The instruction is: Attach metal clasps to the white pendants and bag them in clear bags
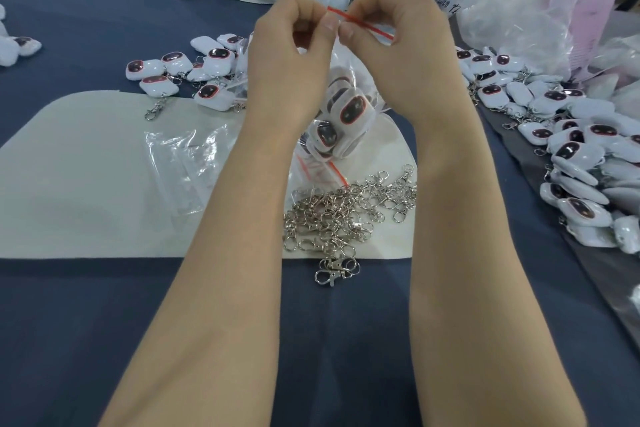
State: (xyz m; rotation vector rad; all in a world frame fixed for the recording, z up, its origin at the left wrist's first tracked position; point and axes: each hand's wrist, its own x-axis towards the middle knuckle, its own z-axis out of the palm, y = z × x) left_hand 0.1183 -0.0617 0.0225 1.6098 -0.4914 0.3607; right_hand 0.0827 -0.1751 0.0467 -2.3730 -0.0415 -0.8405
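Both the left hand [287,45] and right hand [398,42] pinch the red zip strip [360,21] of a clear plastic bag [346,104] filled with white oval pendants, held above loose silver metal clasps [346,215] on the white mat [86,166].

Colours on the bench
White pendants [351,111] with dark, red-rimmed faces; red-striped clear bag [349,55]; silver clasps [346,215]; navy tablecloth [104,305].
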